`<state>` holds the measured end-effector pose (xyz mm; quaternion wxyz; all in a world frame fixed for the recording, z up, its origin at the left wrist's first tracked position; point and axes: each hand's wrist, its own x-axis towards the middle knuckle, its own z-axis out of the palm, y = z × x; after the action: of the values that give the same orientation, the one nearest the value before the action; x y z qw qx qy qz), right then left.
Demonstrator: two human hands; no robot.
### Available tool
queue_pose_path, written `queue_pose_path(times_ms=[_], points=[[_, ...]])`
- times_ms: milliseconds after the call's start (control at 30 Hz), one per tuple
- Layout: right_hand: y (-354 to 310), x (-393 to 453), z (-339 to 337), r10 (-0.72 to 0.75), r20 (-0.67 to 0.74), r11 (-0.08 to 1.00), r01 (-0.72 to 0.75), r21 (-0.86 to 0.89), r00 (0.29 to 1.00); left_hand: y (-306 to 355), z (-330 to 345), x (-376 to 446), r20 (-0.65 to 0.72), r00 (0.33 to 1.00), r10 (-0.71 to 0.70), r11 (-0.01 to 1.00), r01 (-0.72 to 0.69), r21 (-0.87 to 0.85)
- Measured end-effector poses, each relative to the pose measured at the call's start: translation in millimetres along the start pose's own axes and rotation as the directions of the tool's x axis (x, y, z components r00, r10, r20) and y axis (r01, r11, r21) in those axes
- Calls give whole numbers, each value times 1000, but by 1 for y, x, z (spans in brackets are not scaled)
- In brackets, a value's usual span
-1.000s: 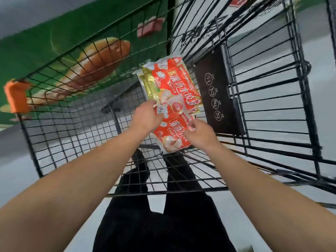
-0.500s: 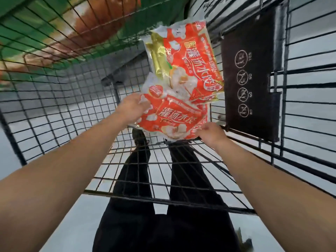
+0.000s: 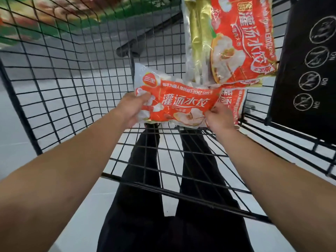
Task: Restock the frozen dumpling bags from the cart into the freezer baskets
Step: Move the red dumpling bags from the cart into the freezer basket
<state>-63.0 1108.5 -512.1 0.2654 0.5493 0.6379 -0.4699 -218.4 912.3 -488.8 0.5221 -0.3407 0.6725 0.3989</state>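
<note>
Red-and-white plastic, the near dumpling bag (image 3: 174, 104) is held low inside the wire cart (image 3: 54, 84), the left hand (image 3: 132, 108) gripping its left end and the right hand (image 3: 221, 118) pinching its right end; by my reading restocking is at the pick-up step, with no freezer basket in view and at least two more bags (image 3: 234, 40) leaning behind. The cart's mesh walls close in left and ahead and a black sign panel (image 3: 305, 66) stands right, so the open way out is upward
</note>
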Motion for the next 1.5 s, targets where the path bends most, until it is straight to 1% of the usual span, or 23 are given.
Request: queue_pose_path(times_ms=[100,167,267,367,467,567,700,767,900,967,1000,1067,1133,1267,1333,1400,1500], points=[[-1,1,-1,120,-46,980,-111,162,992,-3,-7,-4,32,999,27,1000,-27,14],[-1,-4,-4,135,-43,973,-124,197,990,-7,-14,-9,18,998,55,997,-56,59],[-12,-20,-11,95,-41,979,-85,187,995,-13,-26,-22,-16,996,88,991,-86,98],[-40,-52,-15,58,-78,978,-40,206,995,-7,-46,-51,-7,987,161,985,-160,63],[-71,-86,-20,-38,-115,969,65,238,993,3,-65,-78,0,968,252,967,-252,22],[-101,-132,-20,-135,-132,939,169,299,982,15,-101,-117,10,939,345,939,-345,2],[-147,-207,-15,-225,-173,836,281,471,959,27,-158,-174,-19,874,485,874,-486,-14],[-169,-238,-13,-267,-186,799,325,506,946,31,-181,-200,-51,844,534,844,-535,-35],[-212,-306,-19,-356,-198,734,404,546,914,34,-218,-257,-127,776,618,762,-631,-144],[-223,-331,-20,-377,-186,708,411,574,908,31,-230,-280,-168,743,648,725,-669,-164],[-227,-347,-16,-392,-183,692,420,587,902,23,-240,-297,-199,715,670,694,-698,-176],[-231,-362,-13,-404,-154,667,406,624,902,14,-248,-312,-223,701,677,677,-712,-186],[-230,-386,-4,-448,-123,661,421,622,886,-7,-263,-337,-268,672,691,639,-740,-211],[-230,-440,10,-550,-82,613,468,636,831,-36,-293,-380,-346,597,724,550,-802,-232],[-232,-464,16,-595,-74,588,497,639,800,-49,-307,-400,-368,570,735,513,-821,-250],[-234,-490,23,-632,-77,563,524,639,772,-60,-321,-419,-394,544,741,477,-839,-261],[-242,-521,33,-659,-67,548,539,640,750,-68,-344,-444,-431,506,747,431,-863,-265]])
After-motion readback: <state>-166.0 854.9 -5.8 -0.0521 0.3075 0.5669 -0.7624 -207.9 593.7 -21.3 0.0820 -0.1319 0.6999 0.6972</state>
